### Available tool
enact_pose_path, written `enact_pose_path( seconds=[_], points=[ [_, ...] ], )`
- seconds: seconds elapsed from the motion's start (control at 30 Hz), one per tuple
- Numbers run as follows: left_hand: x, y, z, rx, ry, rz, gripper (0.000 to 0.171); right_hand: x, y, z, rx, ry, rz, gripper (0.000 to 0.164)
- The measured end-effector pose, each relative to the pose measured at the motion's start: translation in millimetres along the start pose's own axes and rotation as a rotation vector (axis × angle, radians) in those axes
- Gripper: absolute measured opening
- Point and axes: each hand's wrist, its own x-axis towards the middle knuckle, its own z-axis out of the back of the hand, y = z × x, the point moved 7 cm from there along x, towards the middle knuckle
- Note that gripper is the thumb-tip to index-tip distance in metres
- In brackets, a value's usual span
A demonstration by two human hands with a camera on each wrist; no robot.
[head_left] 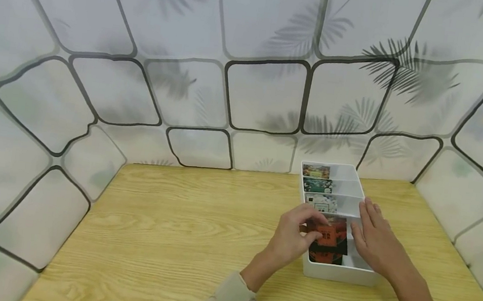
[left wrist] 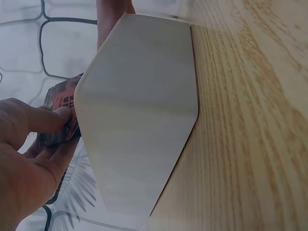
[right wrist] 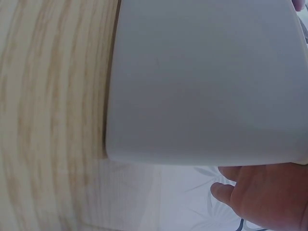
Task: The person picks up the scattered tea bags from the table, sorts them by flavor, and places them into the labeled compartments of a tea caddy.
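In the head view my left hand (head_left: 290,231) pinches a black-and-red packet (head_left: 340,230) between thumb and fingers, over the front part of a white divided box (head_left: 339,274). Another packet with the same colours (head_left: 325,258) lies beneath it in the box. The left wrist view also shows the held packet (left wrist: 62,98) above the box rim. My right hand (head_left: 380,243), fingers straight, rests along the right rim. Seen from the right wrist, the box wall (right wrist: 202,86) covers much of the view, with part of that hand (right wrist: 267,197) beyond it.
Farther back, separate compartments hold an orange-yellow packet (head_left: 316,171), a green packet (head_left: 318,185) and a whitish packet (head_left: 321,203). The box stands on a wood-grain table (head_left: 178,232), right of its middle. A patterned backdrop (head_left: 265,96) encloses the back and sides.
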Motion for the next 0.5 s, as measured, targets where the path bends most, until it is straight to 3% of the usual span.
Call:
enact_pose_path(
  seconds=[0.5],
  points=[
    [0.9, 3.2, 6.5, -0.027, -0.027, 0.013, 0.027, -0.5, 0.6, -1.3, 0.002, 0.019, -0.023, 0.067]
  ],
)
